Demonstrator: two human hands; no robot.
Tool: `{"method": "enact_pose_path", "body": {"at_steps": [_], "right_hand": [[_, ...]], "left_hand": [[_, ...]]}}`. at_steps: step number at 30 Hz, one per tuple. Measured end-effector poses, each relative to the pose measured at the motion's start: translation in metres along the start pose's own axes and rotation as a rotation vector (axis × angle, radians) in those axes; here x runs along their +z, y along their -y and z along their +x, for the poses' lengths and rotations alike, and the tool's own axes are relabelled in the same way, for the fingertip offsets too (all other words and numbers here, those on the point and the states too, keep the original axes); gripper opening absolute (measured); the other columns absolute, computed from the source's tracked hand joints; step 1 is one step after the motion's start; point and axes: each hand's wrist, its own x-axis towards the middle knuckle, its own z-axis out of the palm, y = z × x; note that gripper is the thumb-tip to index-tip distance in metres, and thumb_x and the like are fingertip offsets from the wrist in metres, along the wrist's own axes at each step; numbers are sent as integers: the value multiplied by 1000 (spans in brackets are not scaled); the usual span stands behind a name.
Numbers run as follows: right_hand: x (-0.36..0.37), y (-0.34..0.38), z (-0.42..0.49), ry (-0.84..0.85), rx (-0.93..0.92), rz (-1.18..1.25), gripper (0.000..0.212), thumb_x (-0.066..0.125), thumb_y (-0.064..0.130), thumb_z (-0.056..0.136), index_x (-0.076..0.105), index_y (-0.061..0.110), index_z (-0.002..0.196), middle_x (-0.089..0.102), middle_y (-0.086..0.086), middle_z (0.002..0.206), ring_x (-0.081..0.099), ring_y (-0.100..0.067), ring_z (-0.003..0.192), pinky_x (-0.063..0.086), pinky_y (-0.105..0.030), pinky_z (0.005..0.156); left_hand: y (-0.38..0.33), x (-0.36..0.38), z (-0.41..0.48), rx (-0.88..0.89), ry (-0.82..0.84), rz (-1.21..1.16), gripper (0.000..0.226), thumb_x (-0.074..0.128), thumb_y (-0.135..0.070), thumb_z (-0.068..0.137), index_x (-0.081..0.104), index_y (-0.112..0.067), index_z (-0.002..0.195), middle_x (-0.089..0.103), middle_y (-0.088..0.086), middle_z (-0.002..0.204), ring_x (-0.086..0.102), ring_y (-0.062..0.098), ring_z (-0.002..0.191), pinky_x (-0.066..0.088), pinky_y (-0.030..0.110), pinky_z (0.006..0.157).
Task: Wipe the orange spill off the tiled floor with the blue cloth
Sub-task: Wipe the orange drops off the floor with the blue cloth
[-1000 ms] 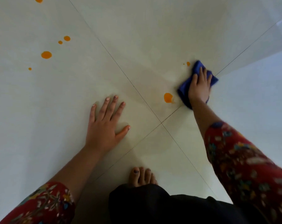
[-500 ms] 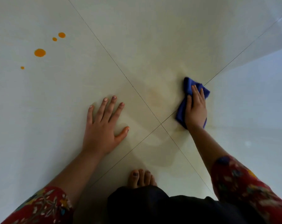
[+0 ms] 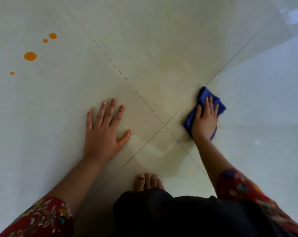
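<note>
My right hand [image 3: 204,122] presses flat on the folded blue cloth [image 3: 206,95], which lies on the pale tiled floor [image 3: 144,48] just right of the tile joint crossing. My left hand [image 3: 103,132] rests open, palm down, fingers spread, on the tile to the left. Several orange drops remain at the far left: a large one [image 3: 30,56], two smaller ones [image 3: 52,36] above it and a tiny one [image 3: 12,73] below. A faint damp smear [image 3: 163,93] marks the tiles around the crossing.
My bare foot [image 3: 149,182] stands on the floor near the bottom centre, above dark clothing [image 3: 179,216]. Red patterned sleeves cover both forearms at the lower corners. Glare brightens the tiles on the right side.
My right hand dragged the cloth toward me from the far tile to beside the joint crossing. The orange drops near the cloth are gone. My left hand stayed put.
</note>
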Motion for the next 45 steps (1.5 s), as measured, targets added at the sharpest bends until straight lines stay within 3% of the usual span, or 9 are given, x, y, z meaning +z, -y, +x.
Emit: {"method": "enact_pose_path", "body": {"at_steps": [4,7,16,22,26,32,35,41,45], "right_hand": [[20,72,-17,107,-381,-66,59,35,45,96,33,21,150,30,4,158,19,-26,148,27,-44,115],[11,44,-103,328,-719,-142,61,33,53,97,20,34,153,16,13,161,2,-19,151,6,-47,120],[-16,-22,13,46,300,-114,58,22,47,102,6,30,155,1,12,163,-3,-19,150,3,-45,120],[14,70,17,150,-315,-86,52,32,33,102,26,23,153,20,6,161,12,-16,150,24,-39,114],[-3,23,-44,306,-648,-107,51,28,41,102,24,33,152,16,16,159,5,-10,150,12,-36,119],[-6,21,71,55,-8,-103,56,27,44,101,17,30,154,12,13,162,4,-15,150,9,-44,120],[4,71,129,62,75,-120,58,23,46,102,10,29,155,4,12,163,-1,-18,151,4,-44,120],[43,174,103,178,-464,-115,54,32,41,101,25,29,153,19,10,161,10,-18,150,18,-42,118],[34,135,4,340,-901,-95,53,32,41,100,30,27,151,25,9,159,13,-19,150,15,-40,117]], "left_hand": [[-1,0,-2,4,-6,-8,76,35,-62,88,21,-26,153,10,1,163,10,23,150,8,52,119],[-2,-1,-2,11,-14,-13,76,37,-62,88,22,-27,153,11,1,163,11,22,150,6,51,119],[-2,-1,-1,7,-13,-27,76,36,-61,87,22,-26,153,10,1,163,10,23,150,7,52,119],[-1,-2,-4,17,-5,-16,76,36,-62,88,20,-26,154,8,1,163,9,22,150,6,51,119],[-1,-3,-3,15,-6,-15,77,38,-62,87,21,-26,154,8,1,163,9,22,150,6,51,119],[-2,-2,-2,14,-34,-33,76,40,-60,87,24,-25,153,11,1,163,11,23,150,9,52,119],[-5,-2,2,8,-39,-29,77,42,-60,86,25,-25,153,13,1,162,14,23,149,12,53,118],[-4,0,-2,3,-36,-24,77,43,-59,86,25,-25,153,13,2,162,15,23,149,15,54,117],[-6,0,0,-1,-27,-28,78,48,-58,84,29,-24,151,16,2,162,17,23,148,14,54,117]]}}
